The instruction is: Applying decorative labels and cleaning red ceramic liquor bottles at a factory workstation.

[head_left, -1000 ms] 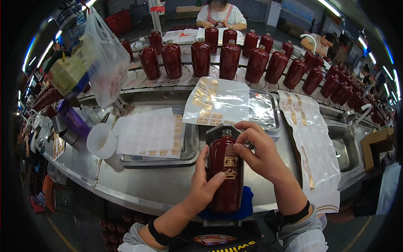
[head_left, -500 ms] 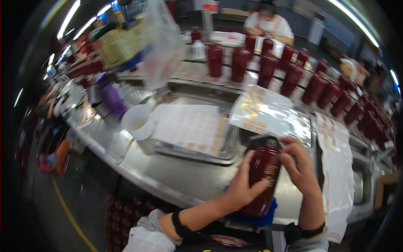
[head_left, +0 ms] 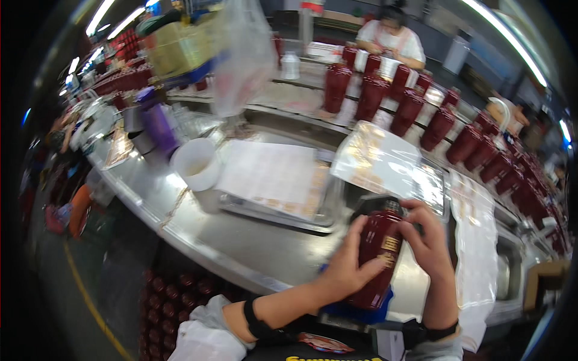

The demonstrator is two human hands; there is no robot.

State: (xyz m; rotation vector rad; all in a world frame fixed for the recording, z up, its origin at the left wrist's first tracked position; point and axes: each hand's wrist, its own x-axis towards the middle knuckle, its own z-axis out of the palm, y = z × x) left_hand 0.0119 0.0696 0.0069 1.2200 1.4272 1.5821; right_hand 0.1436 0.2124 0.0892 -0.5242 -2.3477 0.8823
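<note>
Holding a red bottle (head_left: 373,240) between 4 and 5 o'clock from the middle of the view, leaning to 1 o'clock above a blue pad (head_left: 385,304). Wrapping the left hand (head_left: 343,274) around it, with the thumb across the front. Bending the fingers of the right hand (head_left: 432,246) beside its top; too blurry to say if pinching anything. From the bottle: at 10 o'clock, white paper (head_left: 268,174) on a metal tray (head_left: 328,216), then a white cup (head_left: 198,168); at 12, a shiny sheet (head_left: 376,157); between 2 and 3, a long sheet (head_left: 475,253).

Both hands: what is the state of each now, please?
Left hand: holding the red bottle.
Right hand: fingers curled near its neck; grip cannot be told.
</note>
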